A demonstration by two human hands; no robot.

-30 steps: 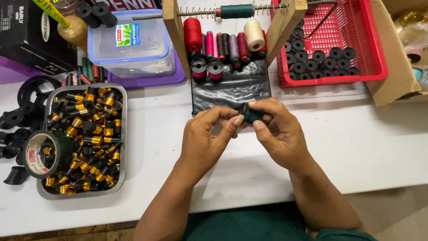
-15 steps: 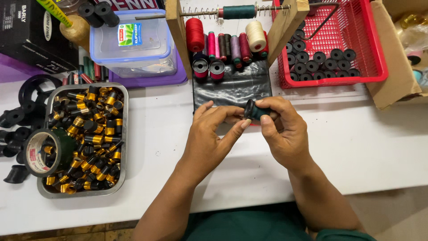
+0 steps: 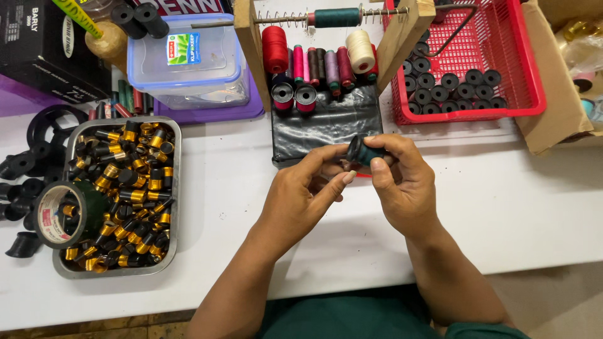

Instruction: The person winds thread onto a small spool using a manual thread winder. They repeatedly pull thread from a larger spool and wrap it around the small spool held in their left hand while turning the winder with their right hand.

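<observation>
Sitting far left: black plastic spools [image 3: 25,166] loose on white table [image 3: 502,207], tape roll [image 3: 59,215] on edge of metal tray [image 3: 173,188] full of black-and-gold bobbins [image 3: 125,188]. Behind tray, clear lidded box [image 3: 188,59] on purple mat.

Mid-frame: left hand [image 3: 295,198] w/ fingers curled, tips pinching near left end of small dark-teal thread spool [image 3: 363,150]. Right hand [image 3: 402,182] closed on same spool, thumb in front, forefinger over top. Spool up off table, just in front of black plastic sheet [image 3: 326,125].

Vs 1 s ago: spool lifted a bit and turned, black flange now facing left hand; left fingertips shifted from under spool to its end. Vs 0.5 s ago, hands drawn closer together. Looks like fiddling w/ thread end or flange, not setting spool down; can't tell which.

Behind hands: wooden rack [image 3: 402,31] w/ coloured thread spools [image 3: 314,63] and teal spool on a spring rod. Right: red basket [image 3: 527,63] holding rows of wound black bobbins [image 3: 452,88], cardboard box [image 3: 559,94] at far right. Nothing between hands and table; rack and sheet crowd space just beyond.
</observation>
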